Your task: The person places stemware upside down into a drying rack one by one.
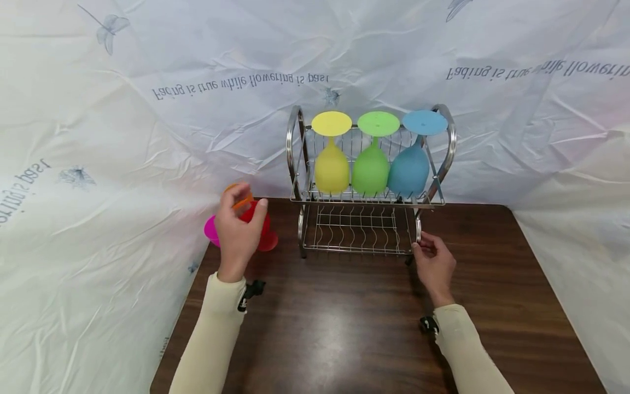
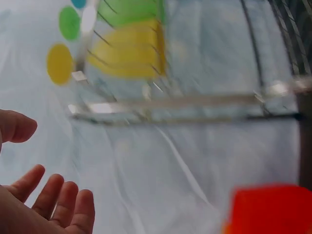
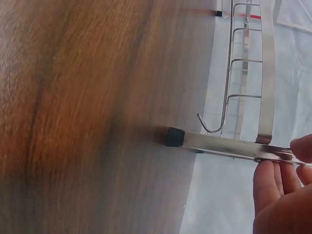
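While the right hand [image 1: 434,265] holds one rack [image 1: 290,145] right of centre, the left hand [image 1: 238,235], wide and empty, hovers left beside three visible floor cups [image 1: 267,227], apparently mid-loading, the next move calling for a grasp there, as three rack cups [image 1: 370,172] stand inverted at upper right.

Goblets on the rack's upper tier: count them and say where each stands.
3: the yellow goblet at left, the green goblet in the middle, the blue goblet at right; none looks hidden.
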Demonstrator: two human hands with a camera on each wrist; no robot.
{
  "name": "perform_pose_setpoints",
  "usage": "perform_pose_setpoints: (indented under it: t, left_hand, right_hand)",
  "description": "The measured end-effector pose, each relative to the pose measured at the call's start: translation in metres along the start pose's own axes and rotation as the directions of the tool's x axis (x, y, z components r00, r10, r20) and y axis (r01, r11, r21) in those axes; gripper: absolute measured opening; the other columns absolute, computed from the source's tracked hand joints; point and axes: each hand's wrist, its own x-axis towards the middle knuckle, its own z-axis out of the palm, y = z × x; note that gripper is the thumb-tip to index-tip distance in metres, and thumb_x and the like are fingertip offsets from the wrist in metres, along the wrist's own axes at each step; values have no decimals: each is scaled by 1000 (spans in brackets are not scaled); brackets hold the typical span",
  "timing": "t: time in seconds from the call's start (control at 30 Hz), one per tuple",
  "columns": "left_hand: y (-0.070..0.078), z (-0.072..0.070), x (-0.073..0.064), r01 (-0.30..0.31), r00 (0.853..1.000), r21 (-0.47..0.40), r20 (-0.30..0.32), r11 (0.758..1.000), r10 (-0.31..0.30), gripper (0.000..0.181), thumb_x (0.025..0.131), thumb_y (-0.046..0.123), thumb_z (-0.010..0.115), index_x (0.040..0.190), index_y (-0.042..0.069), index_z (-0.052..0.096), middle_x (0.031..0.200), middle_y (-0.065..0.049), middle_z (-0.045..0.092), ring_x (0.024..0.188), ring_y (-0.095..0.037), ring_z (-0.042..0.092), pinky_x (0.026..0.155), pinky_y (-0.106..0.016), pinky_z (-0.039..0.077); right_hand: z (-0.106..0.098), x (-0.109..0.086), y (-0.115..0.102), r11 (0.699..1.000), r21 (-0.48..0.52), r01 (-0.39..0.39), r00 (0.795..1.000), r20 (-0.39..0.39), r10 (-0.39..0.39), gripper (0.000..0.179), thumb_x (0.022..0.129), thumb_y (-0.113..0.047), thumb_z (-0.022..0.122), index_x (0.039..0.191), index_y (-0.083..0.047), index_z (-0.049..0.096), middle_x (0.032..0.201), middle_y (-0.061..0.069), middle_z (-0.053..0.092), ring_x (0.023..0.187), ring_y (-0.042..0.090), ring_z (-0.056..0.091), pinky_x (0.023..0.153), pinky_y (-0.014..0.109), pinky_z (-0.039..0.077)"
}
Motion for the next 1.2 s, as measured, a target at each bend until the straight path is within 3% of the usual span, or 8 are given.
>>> perform_pose_setpoints:
  t: [0.1,0.27,0.47,0.57,0.67,0.83,1.03,1.2]
  left_hand:
    - [-24,-18,-10,76,995,2,-70,997,-76,45,94,21,80,133,5,66,132,-4,68,124,-25,63,103,-38,57]
    - [-57,-48,-25,168,969,25,-187,985,-161,45,94,22,80,133,5,66,131,-5,68,120,-23,62,97,-31,56]
    - [-96,-77,-38,263,907,81,-362,961,-218,45,92,18,81,133,6,66,131,-7,68,122,-24,61,96,-32,52]
    - [-115,-87,-45,321,878,99,-403,942,-257,49,91,16,81,136,7,64,134,-8,64,122,-18,59,98,-37,51]
    - [-133,-92,-52,366,869,103,-394,925,-300,57,90,17,82,141,8,58,140,-8,59,124,-15,55,100,-39,49]
    - [-155,-91,-63,407,872,83,-330,909,-361,77,87,24,87,151,10,46,148,-9,49,134,-18,48,106,-40,48]
    - [-170,-86,-66,438,872,39,-259,898,-414,93,85,29,90,158,12,35,155,-10,41,145,-27,40,118,-58,43]
    - [-179,-83,-65,450,871,0,-221,893,-439,99,83,27,92,160,11,30,157,-13,40,148,-32,39,121,-58,42]
  right_hand:
    - [1,0,-1,1000,13,-6,1000,-1,6,34,93,-5,78,126,-4,73,108,17,77,88,-12,61,79,0,49]
    - [1,2,-2,999,31,-16,1000,0,16,35,93,-5,78,127,-6,74,109,16,77,89,-10,62,79,1,49]
    - [0,6,-2,1000,11,0,1000,-9,0,34,91,-4,80,124,-7,76,107,16,78,85,-14,62,77,2,48]
    - [0,7,0,1000,1,10,1000,-12,-10,33,90,-4,81,123,-7,76,107,16,78,84,-15,61,77,1,48]
    - [0,7,-1,1000,-4,16,1000,-10,-16,33,91,-4,80,124,-7,76,107,16,78,85,-15,61,77,1,48]
    - [-2,7,-1,1000,0,11,1000,1,-11,33,93,-7,79,125,-8,76,107,15,77,86,-14,61,78,1,48]
    - [-3,5,-2,1000,0,-3,1000,8,3,32,93,-7,79,125,-9,76,106,16,77,86,-14,61,78,1,49]
    - [-2,4,-3,1000,-10,-10,1000,14,10,33,94,-9,78,127,-10,76,106,15,77,87,-13,60,78,1,49]
